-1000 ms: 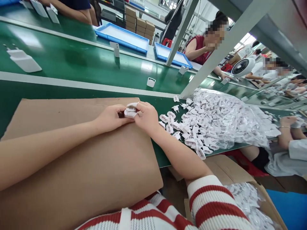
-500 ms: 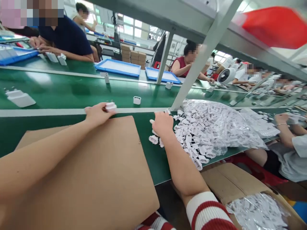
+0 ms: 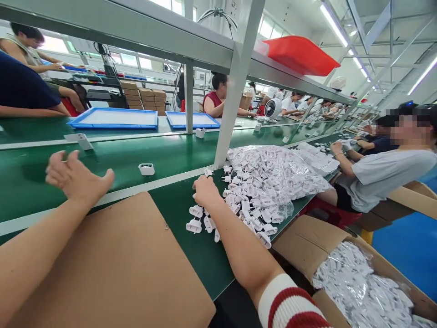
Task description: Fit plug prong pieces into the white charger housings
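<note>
My left hand [image 3: 77,177] is stretched out over the green conveyor belt [image 3: 116,171], fingers spread and holding nothing. Just beyond its fingertips stands a white charger housing [image 3: 80,140]. To its right on the belt is an open-ended white charger housing [image 3: 146,169]. My right hand [image 3: 207,193] rests at the left edge of a heap of white plug covers [image 3: 246,205], its fingers curled down; whatever they pinch is hidden. One white plug cover [image 3: 208,172] shows just past the knuckles, and several loose plug covers [image 3: 194,226] lie beside the wrist.
Below my left arm lies a brown cardboard sheet [image 3: 119,259]. A clear plastic bag [image 3: 290,175] of plug parts spills onto the bench. An open carton [image 3: 307,246] stands lower right. A metal post [image 3: 235,86] rises ahead. Co-workers sit across and to the right [image 3: 385,168].
The charger housing that was in my left hand is out of it; that hand has opened and moved left over the belt. My right hand stays at the heap. The view has turned right.
</note>
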The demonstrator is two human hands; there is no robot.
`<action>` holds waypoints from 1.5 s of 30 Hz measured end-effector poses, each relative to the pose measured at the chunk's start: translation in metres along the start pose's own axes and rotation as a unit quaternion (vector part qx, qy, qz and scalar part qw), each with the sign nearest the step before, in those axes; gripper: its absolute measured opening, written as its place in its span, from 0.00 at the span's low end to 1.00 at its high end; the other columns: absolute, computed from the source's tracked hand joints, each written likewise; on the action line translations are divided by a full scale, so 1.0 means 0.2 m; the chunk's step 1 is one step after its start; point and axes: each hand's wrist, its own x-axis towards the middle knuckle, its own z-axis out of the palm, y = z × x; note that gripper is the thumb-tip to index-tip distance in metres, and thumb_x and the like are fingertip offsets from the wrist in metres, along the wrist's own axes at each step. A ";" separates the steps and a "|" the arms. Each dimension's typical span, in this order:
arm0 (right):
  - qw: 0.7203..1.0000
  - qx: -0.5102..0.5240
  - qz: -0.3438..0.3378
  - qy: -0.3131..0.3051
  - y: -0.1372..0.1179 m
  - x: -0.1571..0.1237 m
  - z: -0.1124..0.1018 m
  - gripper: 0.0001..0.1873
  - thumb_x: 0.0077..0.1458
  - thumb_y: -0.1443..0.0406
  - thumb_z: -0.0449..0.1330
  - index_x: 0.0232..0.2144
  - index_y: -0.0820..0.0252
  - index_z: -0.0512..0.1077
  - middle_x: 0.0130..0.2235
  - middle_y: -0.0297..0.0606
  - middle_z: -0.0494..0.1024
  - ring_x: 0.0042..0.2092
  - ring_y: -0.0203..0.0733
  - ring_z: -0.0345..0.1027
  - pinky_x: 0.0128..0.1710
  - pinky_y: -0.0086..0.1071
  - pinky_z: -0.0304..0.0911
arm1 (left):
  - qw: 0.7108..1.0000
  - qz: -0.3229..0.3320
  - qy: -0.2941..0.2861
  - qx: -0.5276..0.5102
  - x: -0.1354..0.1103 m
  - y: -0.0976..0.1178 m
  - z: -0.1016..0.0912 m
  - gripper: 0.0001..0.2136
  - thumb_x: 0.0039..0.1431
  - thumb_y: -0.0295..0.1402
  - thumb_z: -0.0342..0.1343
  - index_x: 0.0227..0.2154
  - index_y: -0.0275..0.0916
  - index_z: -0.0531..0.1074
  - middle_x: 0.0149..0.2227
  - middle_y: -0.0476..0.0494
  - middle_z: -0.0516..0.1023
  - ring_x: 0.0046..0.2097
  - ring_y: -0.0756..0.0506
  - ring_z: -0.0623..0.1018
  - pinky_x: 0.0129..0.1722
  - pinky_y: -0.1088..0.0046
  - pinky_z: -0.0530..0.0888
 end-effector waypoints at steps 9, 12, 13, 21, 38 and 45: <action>0.987 0.045 -0.111 0.107 -0.09 -0.03 0.06 0.12 0.66 0.68 0.51 0.44 0.58 0.74 0.50 0.40 0.76 0.52 0.48 0.65 0.51 0.36 0.62 | 0.979 0.118 -0.163 -0.034 0.12 0.14 0.26 0.29 0.60 0.44 0.52 0.59 0.28 0.62 0.53 0.28 0.73 0.50 0.32 0.73 0.43 0.60 0.67; 0.978 0.104 -0.120 0.136 -0.10 -0.03 0.05 0.10 0.68 0.64 0.51 0.43 0.58 0.72 0.49 0.42 0.76 0.50 0.45 0.68 0.51 0.38 0.64 | 0.986 0.099 -0.124 -0.049 0.09 0.13 0.23 0.26 0.61 0.46 0.51 0.55 0.30 0.64 0.50 0.30 0.74 0.47 0.33 0.73 0.39 0.62 0.66; 0.972 0.152 -0.118 0.133 -0.10 -0.02 0.05 0.09 0.67 0.63 0.51 0.43 0.58 0.71 0.49 0.42 0.76 0.48 0.44 0.69 0.49 0.37 0.65 | 0.987 0.093 -0.111 -0.063 0.06 0.13 0.21 0.26 0.61 0.47 0.51 0.54 0.32 0.64 0.50 0.31 0.73 0.48 0.33 0.73 0.39 0.62 0.66; 0.793 0.589 -0.140 -0.059 -0.17 -0.10 0.10 0.23 0.37 0.62 0.73 0.37 0.58 0.70 0.36 0.34 0.77 0.36 0.38 0.73 0.34 0.31 0.70 | 0.955 0.134 -0.191 -0.183 -0.55 0.19 -0.06 0.24 0.62 0.49 0.55 0.54 0.39 0.67 0.51 0.41 0.78 0.46 0.40 0.76 0.47 0.65 0.71; 0.866 0.433 -0.235 -0.088 -0.25 -0.27 0.20 0.18 0.56 0.61 0.62 0.49 0.52 0.76 0.43 0.36 0.75 0.40 0.36 0.71 0.40 0.32 0.70 | 0.934 0.209 -0.167 -0.239 -0.93 0.11 -0.02 0.18 0.63 0.49 0.56 0.47 0.41 0.75 0.45 0.43 0.80 0.47 0.40 0.75 0.49 0.63 0.67; 0.836 0.498 -0.218 -0.072 -0.30 -0.32 0.18 0.09 0.54 0.60 0.67 0.37 0.55 0.75 0.43 0.37 0.78 0.41 0.40 0.74 0.41 0.36 0.72 | 0.929 0.189 -0.161 -0.274 -0.94 0.11 -0.01 0.19 0.61 0.51 0.58 0.46 0.42 0.77 0.44 0.45 0.80 0.46 0.41 0.75 0.49 0.65 0.66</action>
